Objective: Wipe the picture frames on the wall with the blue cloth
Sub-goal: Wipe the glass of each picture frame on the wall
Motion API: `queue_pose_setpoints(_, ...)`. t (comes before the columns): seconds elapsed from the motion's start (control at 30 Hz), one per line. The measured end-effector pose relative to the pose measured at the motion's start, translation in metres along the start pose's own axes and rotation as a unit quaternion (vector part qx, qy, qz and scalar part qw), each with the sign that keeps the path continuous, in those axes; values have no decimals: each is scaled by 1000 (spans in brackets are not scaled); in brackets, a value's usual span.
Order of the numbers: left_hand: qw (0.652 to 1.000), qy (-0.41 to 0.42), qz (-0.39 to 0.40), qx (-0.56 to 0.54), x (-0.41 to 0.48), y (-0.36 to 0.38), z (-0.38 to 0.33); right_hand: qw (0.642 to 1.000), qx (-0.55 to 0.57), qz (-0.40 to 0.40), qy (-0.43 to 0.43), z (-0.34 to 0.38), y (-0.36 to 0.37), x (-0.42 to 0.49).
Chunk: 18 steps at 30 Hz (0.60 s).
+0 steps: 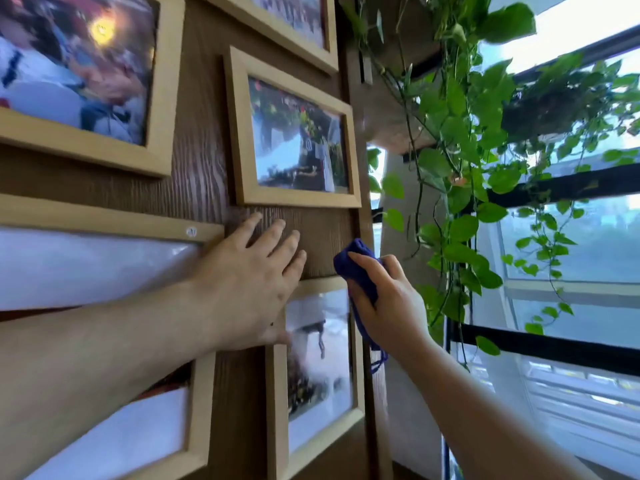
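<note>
Several light wooden picture frames hang on a dark wood-grain wall (204, 168). A middle frame (242, 143) holds a photo. Below it hangs a lower frame (277, 403). My right hand (391, 306) grips a bunched blue cloth (356, 268) against the top right corner of the lower frame. My left hand (249, 282) lies flat on the wall with fingers spread, its palm covering the lower frame's top left corner. A wide frame (104, 220) sits left of my left hand.
A large frame (162, 98) hangs at upper left, another (277, 29) at the top, and one (201, 427) at lower left. Trailing green vines (460, 202) hang just right of the wall's edge. Windows (571, 254) with dark bars fill the right side.
</note>
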<state>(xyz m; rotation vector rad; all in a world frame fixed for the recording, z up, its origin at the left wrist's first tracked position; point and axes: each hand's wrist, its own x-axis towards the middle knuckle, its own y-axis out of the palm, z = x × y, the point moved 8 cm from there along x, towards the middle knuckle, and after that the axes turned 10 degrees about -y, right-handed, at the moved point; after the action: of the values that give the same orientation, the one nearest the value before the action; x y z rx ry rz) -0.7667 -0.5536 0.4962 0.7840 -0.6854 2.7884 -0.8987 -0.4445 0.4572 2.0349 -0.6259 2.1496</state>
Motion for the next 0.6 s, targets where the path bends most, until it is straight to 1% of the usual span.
queue_pose_setpoints(0.2,999,24,19,-8,-5,24,-24,997,35,8,71,-7,29,-53)
queue_pose_setpoints(0.37,999,18,27,-6,-4,32,-26,986,31,15,162,-22,46,-69)
queue_pose_setpoints(0.53,1000,8,24,-9,-3,31,-27,980,63,0,191,-20,53,-68)
queue_pose_setpoints(0.6,1000,9,25,-13,-3,30,-28,981,83,4,176,-8,55,-66)
